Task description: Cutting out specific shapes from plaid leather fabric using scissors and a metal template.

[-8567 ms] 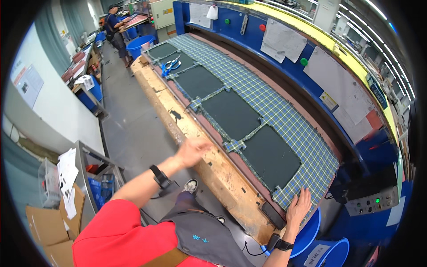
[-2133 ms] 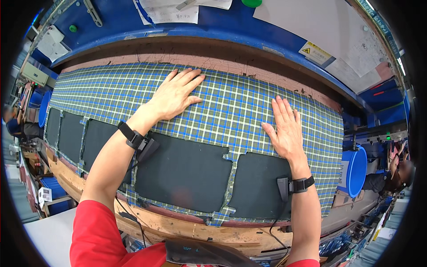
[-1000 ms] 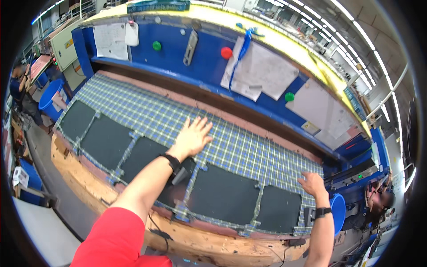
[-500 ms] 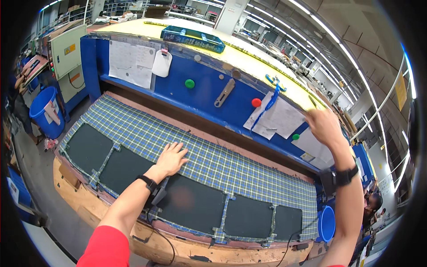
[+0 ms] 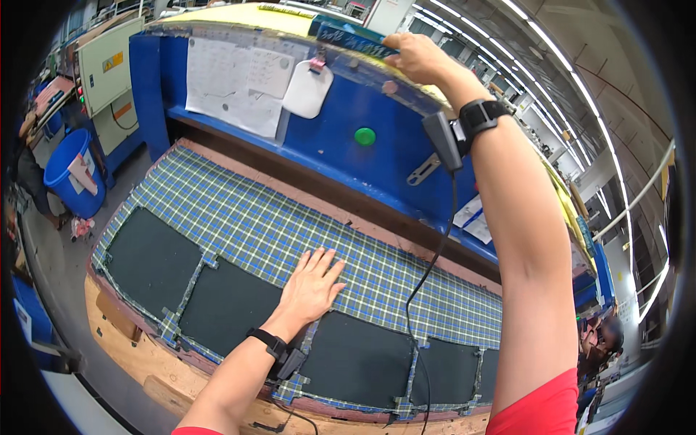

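Observation:
My left hand [image 5: 310,288] rests open, fingers spread, on blue, green and white plaid fabric [image 5: 239,203]. Dark rectangular cut-out areas [image 5: 357,357] run along its front half, bordered by narrow plaid strips. My right hand [image 5: 409,54] is raised to the top of the blue machine, at the right end of a long teal tray [image 5: 341,32] on the yellow ledge [image 5: 261,18]; its fingers are curled, and whatever they hold, if anything, is hidden. Both wrists carry black straps with small devices and cables.
The blue machine front [image 5: 370,101] holds papers [image 5: 228,87], a white tag, a metal bracket and a green knob. A wooden edge [image 5: 116,312] borders the fabric. A blue bin [image 5: 72,181] and another person [image 5: 32,174] are at the left. Another person is at the far right.
My right hand has risen from the fabric and moved left to the teal tray. My left hand stays on the fabric. The view has shifted and tilted up over the machine's top.

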Motion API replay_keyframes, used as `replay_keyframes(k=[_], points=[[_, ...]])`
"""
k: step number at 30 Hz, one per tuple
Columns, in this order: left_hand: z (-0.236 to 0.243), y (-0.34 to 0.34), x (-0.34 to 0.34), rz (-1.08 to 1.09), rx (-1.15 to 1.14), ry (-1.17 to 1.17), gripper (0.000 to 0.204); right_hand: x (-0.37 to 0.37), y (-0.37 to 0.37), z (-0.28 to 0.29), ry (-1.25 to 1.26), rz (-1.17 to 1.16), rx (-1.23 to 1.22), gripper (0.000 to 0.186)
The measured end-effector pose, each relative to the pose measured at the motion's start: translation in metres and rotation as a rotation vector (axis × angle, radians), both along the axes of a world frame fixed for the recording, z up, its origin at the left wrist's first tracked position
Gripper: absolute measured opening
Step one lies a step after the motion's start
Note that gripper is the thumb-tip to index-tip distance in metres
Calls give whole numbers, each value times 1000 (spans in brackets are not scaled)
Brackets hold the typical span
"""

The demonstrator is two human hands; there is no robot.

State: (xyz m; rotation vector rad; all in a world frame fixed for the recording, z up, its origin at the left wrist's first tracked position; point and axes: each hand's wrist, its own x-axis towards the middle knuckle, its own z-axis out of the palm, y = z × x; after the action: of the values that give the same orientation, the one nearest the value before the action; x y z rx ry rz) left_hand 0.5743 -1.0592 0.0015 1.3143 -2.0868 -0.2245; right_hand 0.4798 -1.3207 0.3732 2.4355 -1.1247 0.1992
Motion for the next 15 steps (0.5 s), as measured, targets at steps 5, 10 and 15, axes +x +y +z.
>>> replay_keyframes(k=[5,10,15], points=[[-5,-4,-5,-8,4,51,46,-1,-33,0,57,-49,31,42],[-5,-4,-4,6,-14,58,45,-1,-19,-11,-79,45,-182,25],[-5,4,-4,4,-54,29,44,-44,84,-15,-96,203,-552,11]])
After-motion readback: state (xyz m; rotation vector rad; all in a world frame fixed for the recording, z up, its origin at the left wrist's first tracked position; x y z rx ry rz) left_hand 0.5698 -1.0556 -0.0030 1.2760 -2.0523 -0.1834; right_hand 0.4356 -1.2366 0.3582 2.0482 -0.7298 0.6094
